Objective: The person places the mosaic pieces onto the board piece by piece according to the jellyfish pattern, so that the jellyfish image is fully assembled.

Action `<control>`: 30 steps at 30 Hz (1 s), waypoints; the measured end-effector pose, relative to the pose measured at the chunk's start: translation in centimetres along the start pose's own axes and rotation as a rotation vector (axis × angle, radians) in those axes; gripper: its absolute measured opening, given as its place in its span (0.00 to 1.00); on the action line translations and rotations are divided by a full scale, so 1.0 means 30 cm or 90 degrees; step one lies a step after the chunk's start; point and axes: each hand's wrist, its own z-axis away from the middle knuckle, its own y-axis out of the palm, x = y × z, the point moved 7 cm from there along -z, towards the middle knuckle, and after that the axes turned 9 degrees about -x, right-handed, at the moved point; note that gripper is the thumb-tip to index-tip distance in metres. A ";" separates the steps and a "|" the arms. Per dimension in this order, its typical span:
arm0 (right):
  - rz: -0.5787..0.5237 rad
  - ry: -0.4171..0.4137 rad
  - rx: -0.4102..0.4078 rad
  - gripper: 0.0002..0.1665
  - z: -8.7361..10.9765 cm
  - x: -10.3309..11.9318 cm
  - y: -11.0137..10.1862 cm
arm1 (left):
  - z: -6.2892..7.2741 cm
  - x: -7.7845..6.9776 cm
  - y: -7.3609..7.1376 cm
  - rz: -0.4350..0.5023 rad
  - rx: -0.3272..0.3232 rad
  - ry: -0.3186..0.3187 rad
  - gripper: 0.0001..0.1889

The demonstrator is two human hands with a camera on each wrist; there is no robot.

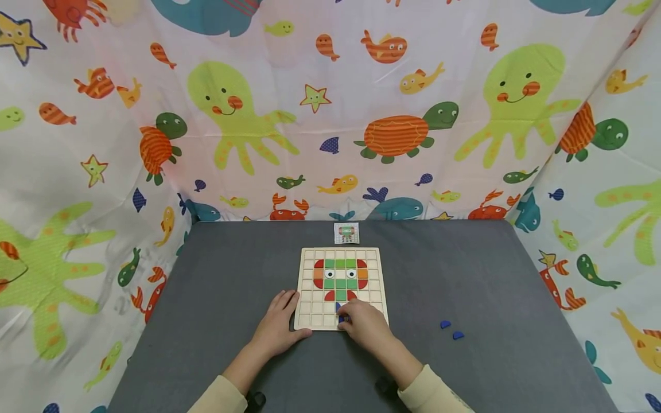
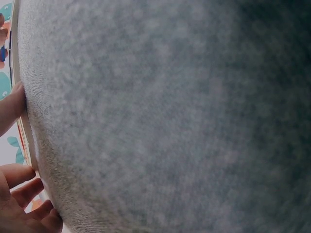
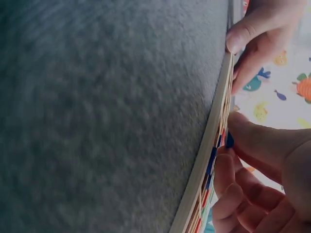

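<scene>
A wooden grid board [image 1: 315, 319] lies on the table with red, orange, green and white tiles forming a face with two round eyes. My left hand [image 1: 276, 327] rests at the board's left side, fingers spread along that edge and thumb by the near-left corner. Over the near rows, my right hand [image 1: 365, 324] pinches a small blue tile [image 3: 229, 141] between thumb and fingertips. Another blue piece [image 3: 211, 160] sits on the board just under those fingers. In the left wrist view the left hand's fingertips [image 2: 34, 172] are right at the board's rim.
Two blue half-round tiles [image 1: 458, 335] lie on the grey table [image 1: 232, 269] to the right of my right hand. A small picture card [image 1: 346, 233] with a coloured figure lies beyond the board's far edge. A sea-animal curtain [image 1: 320, 149] hangs behind and around the table.
</scene>
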 end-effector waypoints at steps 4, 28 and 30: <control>0.015 -0.001 -0.004 0.10 -0.002 0.006 0.017 | 0.001 0.002 0.000 -0.003 -0.004 0.004 0.52; 0.030 0.022 -0.015 0.05 -0.027 0.021 0.030 | 0.002 -0.002 -0.009 -0.011 -0.007 0.008 0.52; 0.030 0.029 -0.010 0.05 -0.027 0.023 0.031 | 0.001 -0.003 -0.007 -0.012 -0.008 0.010 0.52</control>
